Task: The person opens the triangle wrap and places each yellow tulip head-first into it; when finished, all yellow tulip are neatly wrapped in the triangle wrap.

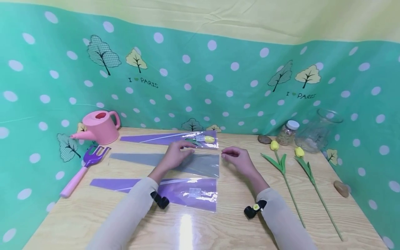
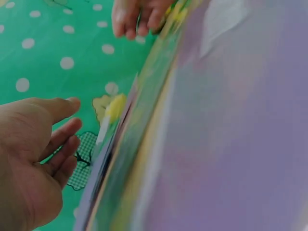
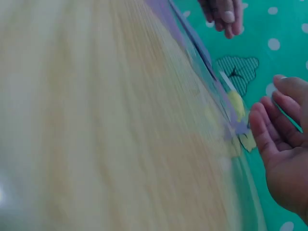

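My left hand [image 1: 178,155] hovers above a grey flower sleeve [image 1: 203,165], its fingers loosely bent with nothing between them. In the left wrist view the same hand [image 2: 41,154] shows an empty palm. Just right of the sleeves' wide ends is my right hand [image 1: 239,160], its fingers relaxed; the right wrist view shows this hand [image 3: 286,139] holding nothing. Behind the grey sleeve lies a purple sleeve [image 1: 162,138] with a yellow tulip [image 1: 209,139] in it. Another purple sleeve [image 1: 182,198], with a clear patch on it, lies in front, partly hidden by my left arm.
Two long-stemmed yellow tulips [image 1: 274,146] [image 1: 299,152] lie on the right. Behind them stand a lidded jar [image 1: 287,133] and a clear glass vase [image 1: 318,130], with stones [image 1: 264,139] [image 1: 341,188] nearby. A pink watering can [image 1: 101,128] and a purple hand fork [image 1: 90,158] are at left.
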`<state>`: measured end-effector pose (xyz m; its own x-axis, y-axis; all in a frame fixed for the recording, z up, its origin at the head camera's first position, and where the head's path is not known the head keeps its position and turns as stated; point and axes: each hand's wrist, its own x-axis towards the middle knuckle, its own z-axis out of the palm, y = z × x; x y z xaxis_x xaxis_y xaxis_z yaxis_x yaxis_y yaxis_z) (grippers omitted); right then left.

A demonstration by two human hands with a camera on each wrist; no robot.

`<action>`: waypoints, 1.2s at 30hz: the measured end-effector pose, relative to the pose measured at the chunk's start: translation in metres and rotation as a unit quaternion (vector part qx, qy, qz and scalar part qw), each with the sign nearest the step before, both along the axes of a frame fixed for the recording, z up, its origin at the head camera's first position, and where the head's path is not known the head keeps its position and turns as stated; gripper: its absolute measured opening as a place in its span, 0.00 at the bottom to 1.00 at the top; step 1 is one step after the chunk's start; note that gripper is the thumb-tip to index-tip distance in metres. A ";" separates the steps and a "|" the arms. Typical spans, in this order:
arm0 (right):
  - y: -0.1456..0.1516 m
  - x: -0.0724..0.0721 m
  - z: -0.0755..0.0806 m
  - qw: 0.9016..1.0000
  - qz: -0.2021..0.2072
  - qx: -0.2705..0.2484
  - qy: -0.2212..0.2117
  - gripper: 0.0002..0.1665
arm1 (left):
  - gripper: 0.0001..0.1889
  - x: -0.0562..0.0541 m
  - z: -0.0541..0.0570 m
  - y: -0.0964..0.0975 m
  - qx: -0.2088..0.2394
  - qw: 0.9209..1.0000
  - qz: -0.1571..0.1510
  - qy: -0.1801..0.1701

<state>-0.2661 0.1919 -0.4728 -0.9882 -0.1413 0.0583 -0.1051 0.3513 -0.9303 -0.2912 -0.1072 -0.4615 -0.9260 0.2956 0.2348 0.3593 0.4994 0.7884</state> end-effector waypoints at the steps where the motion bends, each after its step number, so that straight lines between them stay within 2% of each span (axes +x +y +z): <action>1: -0.002 0.001 -0.001 1.000 0.008 0.003 0.005 0.16 | 0.13 0.006 -0.003 -0.002 -0.004 1.000 -0.004 0.002; 4: -0.006 0.004 -0.006 0.999 0.028 0.018 0.016 0.16 | 0.13 0.021 -0.011 -0.007 -0.008 1.000 -0.001 -0.008; 6: -0.010 0.006 -0.010 0.999 0.035 0.030 0.015 0.16 | 0.13 0.026 -0.016 -0.011 -0.008 1.000 0.006 -0.020; 11: -0.015 0.010 -0.021 0.995 0.050 0.084 0.028 0.16 | 0.14 0.028 -0.024 -0.014 -0.004 0.999 0.017 -0.046; 18: -0.022 0.013 -0.025 0.980 0.057 0.164 0.100 0.15 | 0.13 0.026 -0.031 -0.017 -0.001 0.999 0.018 -0.039; 22: -0.023 0.014 -0.023 0.978 0.053 0.171 0.112 0.12 | 0.13 0.026 -0.031 -0.017 0.001 0.999 0.015 -0.038; 36: -0.029 0.013 -0.023 0.979 0.031 0.158 0.124 0.04 | 0.14 0.027 -0.030 -0.016 0.001 0.999 0.013 -0.038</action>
<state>-0.2530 0.1631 -0.4954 -0.9381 -0.2500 0.2399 -0.3447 0.6041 -0.7185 -0.2638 -0.1235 -0.4911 -0.9487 0.2704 0.1638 0.2849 0.5069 0.8135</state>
